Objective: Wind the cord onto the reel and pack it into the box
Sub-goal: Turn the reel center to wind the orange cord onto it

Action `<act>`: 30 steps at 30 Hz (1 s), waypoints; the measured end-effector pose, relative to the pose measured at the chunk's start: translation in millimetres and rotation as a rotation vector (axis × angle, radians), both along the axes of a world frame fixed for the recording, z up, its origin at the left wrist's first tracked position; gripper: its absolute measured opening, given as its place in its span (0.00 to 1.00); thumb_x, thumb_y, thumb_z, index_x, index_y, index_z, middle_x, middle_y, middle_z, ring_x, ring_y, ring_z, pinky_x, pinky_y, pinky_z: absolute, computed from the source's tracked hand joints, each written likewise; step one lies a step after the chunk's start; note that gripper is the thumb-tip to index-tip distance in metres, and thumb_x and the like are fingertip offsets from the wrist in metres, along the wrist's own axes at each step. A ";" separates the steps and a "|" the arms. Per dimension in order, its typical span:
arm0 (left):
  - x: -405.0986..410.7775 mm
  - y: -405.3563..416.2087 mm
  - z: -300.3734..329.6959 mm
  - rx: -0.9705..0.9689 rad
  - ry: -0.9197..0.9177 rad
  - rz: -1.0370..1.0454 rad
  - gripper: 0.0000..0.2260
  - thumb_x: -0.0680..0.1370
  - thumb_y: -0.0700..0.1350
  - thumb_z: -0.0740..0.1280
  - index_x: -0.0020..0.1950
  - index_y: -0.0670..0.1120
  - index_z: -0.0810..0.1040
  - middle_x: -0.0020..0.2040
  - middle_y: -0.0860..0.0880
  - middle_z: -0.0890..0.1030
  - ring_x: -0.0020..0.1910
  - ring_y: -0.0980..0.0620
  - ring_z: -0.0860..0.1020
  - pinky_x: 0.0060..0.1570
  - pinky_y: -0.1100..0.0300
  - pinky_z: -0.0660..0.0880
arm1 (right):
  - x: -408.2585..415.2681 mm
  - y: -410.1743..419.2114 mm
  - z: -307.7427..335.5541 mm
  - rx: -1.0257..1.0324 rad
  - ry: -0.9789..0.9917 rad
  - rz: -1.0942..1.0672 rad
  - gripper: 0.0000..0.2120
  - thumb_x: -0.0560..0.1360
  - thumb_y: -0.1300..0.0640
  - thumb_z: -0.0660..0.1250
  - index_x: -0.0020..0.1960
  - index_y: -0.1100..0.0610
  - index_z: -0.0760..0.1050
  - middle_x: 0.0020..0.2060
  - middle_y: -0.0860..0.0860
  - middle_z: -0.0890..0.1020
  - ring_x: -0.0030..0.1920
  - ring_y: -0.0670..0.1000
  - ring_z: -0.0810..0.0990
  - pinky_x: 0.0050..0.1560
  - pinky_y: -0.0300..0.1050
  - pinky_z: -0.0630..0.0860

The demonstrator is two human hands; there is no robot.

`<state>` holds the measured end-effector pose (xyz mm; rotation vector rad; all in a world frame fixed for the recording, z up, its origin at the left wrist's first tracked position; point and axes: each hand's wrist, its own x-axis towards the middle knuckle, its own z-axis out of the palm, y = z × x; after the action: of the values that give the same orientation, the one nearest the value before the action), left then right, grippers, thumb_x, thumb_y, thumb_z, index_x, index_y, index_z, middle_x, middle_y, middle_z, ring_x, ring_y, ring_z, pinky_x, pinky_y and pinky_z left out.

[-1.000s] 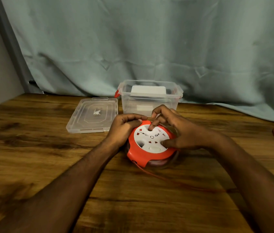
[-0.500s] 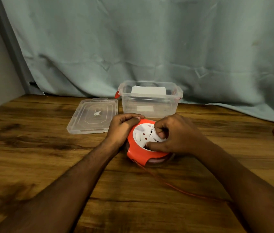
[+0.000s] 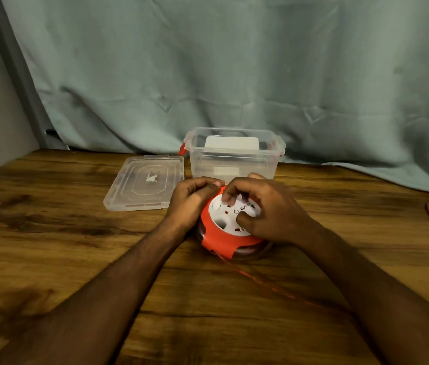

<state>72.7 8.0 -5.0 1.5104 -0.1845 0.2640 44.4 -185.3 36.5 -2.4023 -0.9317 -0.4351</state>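
one reel [image 3: 223,233]; one box [image 3: 234,156]; left hand [image 3: 191,200] grips its rim; right hand [image 3: 266,209] fingers curled on top

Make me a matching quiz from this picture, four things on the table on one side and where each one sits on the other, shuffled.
Things:
1. cord reel
2. lid
3. clear box
4. orange cord

Places:
A. flat on the table, left of the box
B. trailing from the reel toward the near right
C. between both hands
D. at the back, by the curtain

Pairs: 1-C, 2-A, 3-D, 4-B
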 end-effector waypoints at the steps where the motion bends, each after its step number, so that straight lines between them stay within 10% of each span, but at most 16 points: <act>1: 0.4 0.8 -0.6 0.009 -0.005 -0.003 0.13 0.73 0.46 0.70 0.53 0.41 0.86 0.50 0.40 0.87 0.54 0.39 0.84 0.61 0.37 0.78 | 0.8 -2.5 1.0 -0.008 0.055 0.016 0.20 0.67 0.54 0.71 0.57 0.42 0.78 0.49 0.38 0.77 0.50 0.41 0.78 0.47 0.43 0.79; 10: 0.2 0.7 -0.8 0.013 -0.007 0.006 0.09 0.76 0.43 0.70 0.53 0.41 0.86 0.50 0.42 0.87 0.53 0.40 0.85 0.60 0.39 0.79 | 17.8 -23.7 7.6 -0.118 0.269 0.034 0.35 0.70 0.60 0.76 0.69 0.35 0.69 0.63 0.44 0.71 0.65 0.51 0.74 0.60 0.49 0.82; 14: -2.2 0.6 1.2 0.037 0.011 0.026 0.08 0.79 0.41 0.69 0.54 0.42 0.86 0.50 0.44 0.87 0.52 0.43 0.85 0.58 0.42 0.81 | 22.4 -26.6 6.8 -0.097 0.293 0.037 0.35 0.67 0.54 0.80 0.65 0.36 0.65 0.65 0.46 0.74 0.65 0.51 0.76 0.50 0.48 0.86; 30: -2.3 1.5 2.0 0.004 0.030 0.025 0.08 0.79 0.40 0.67 0.53 0.41 0.86 0.51 0.43 0.87 0.52 0.40 0.85 0.57 0.42 0.81 | 9.7 -11.2 3.5 -0.149 0.074 -0.116 0.28 0.57 0.26 0.72 0.33 0.50 0.71 0.38 0.45 0.78 0.42 0.48 0.79 0.34 0.45 0.71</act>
<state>70.4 9.5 -3.0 1.5210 -0.1417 0.2608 54.1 -196.6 40.0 -2.5981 -0.8213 -0.3273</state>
